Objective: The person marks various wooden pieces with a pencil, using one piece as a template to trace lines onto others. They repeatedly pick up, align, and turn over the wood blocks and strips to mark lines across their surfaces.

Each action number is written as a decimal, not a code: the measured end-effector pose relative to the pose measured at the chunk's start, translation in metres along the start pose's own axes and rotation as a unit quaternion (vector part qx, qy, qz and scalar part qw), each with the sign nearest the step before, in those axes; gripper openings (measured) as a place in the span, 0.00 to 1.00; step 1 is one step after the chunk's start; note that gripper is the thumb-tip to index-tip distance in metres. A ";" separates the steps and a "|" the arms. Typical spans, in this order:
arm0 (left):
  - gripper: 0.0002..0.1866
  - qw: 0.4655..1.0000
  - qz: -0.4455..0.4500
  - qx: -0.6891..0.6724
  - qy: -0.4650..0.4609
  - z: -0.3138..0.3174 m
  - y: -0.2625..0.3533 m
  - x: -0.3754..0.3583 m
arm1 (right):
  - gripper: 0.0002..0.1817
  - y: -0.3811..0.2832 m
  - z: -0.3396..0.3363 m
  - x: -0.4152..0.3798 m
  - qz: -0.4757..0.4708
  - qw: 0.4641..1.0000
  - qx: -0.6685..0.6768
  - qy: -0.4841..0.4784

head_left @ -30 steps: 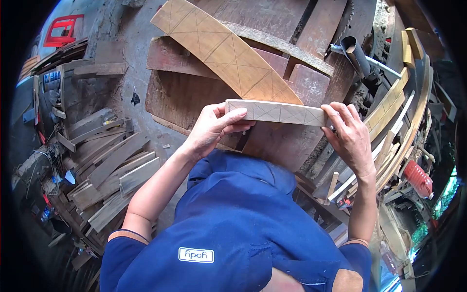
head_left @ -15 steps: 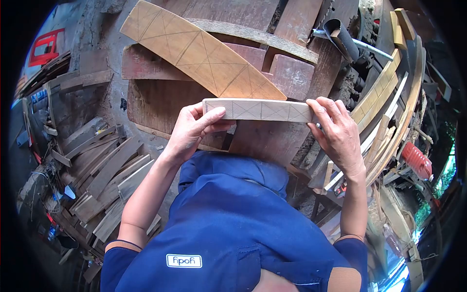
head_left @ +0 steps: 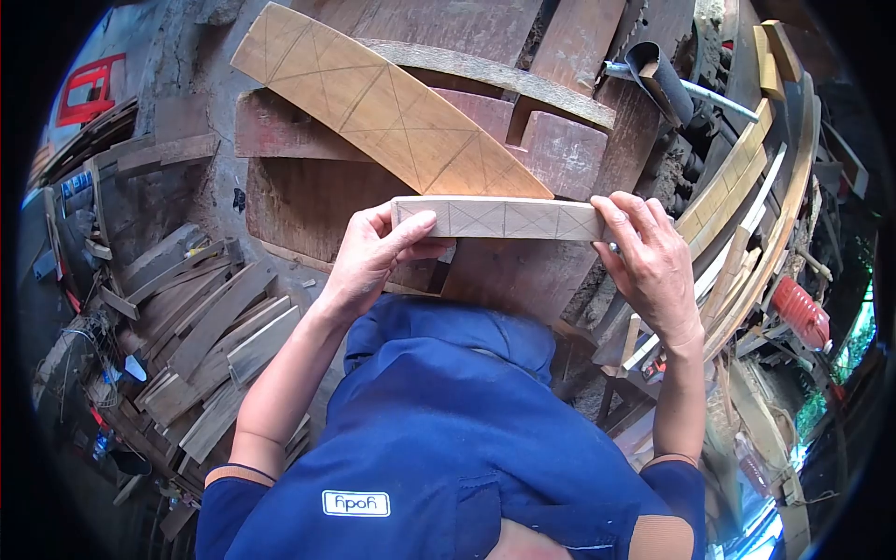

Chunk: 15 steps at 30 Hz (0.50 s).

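Observation:
A pale, narrow wooden strip (head_left: 504, 218) with pencilled lines and crosses spans the space between my hands in the head view. My left hand (head_left: 373, 250) grips its left end, thumb on the marked face and fingers behind. At the other end, my right hand (head_left: 649, 261) pinches the strip; something small, perhaps a pencil tip, shows between those fingers but I cannot make it out. Just beyond the strip lies a wider curved board (head_left: 392, 103), golden brown, also crossed with pencil lines. Its near tip sits right behind the strip.
Reddish wooden planks (head_left: 560, 149) and a curved rough slat (head_left: 485, 67) lie under the board. A dark curled tube (head_left: 658, 84) rests at the upper right. Long curved strips (head_left: 747, 243) lean at right, near a red plastic bottle (head_left: 800, 313). Wood offcuts (head_left: 219, 327) are heaped at left.
The strip and both hands sit very slightly lower in view, along with a small shift of the whole scene. The grip on the strip looks the same.

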<state>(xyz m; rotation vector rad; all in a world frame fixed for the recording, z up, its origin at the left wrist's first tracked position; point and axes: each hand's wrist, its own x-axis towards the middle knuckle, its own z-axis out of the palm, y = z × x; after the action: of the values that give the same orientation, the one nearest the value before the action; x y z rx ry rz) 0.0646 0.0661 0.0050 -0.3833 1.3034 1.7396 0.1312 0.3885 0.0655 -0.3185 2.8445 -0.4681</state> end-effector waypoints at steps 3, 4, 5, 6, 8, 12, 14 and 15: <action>0.23 1.000 -0.005 0.009 -0.008 0.000 0.002 0.000 | 0.31 0.001 0.001 0.000 -0.007 1.000 -0.012 0.005; 0.23 1.000 -0.005 0.010 -0.006 0.000 0.002 0.000 | 0.31 0.000 0.001 0.000 -0.008 1.000 -0.010 0.006; 0.23 1.000 -0.003 0.009 -0.005 0.000 0.001 0.001 | 0.31 -0.001 0.000 0.000 -0.006 1.000 -0.010 0.004; 0.23 1.000 -0.001 0.008 -0.004 0.000 0.001 0.001 | 0.31 -0.001 -0.001 0.000 -0.005 1.000 -0.011 0.003; 0.23 1.000 -0.003 0.012 -0.006 0.000 0.002 0.001 | 0.31 -0.001 0.000 0.000 -0.004 1.000 -0.008 0.003; 0.22 1.000 0.000 0.016 -0.010 -0.001 0.002 0.001 | 0.31 -0.002 -0.001 0.001 0.002 1.000 -0.004 0.005; 0.22 1.000 -0.001 0.020 -0.010 0.000 0.003 0.001 | 0.31 -0.001 -0.001 0.000 0.002 1.000 -0.001 0.002; 0.22 1.000 -0.003 0.024 -0.009 0.000 0.004 0.001 | 0.31 -0.001 0.000 0.000 0.003 1.000 0.003 -0.001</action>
<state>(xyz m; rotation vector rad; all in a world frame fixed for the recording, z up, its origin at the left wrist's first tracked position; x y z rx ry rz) 0.0608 0.0669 0.0068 -0.3422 1.3278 1.7001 0.1310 0.3880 0.0660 -0.3104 2.8402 -0.4749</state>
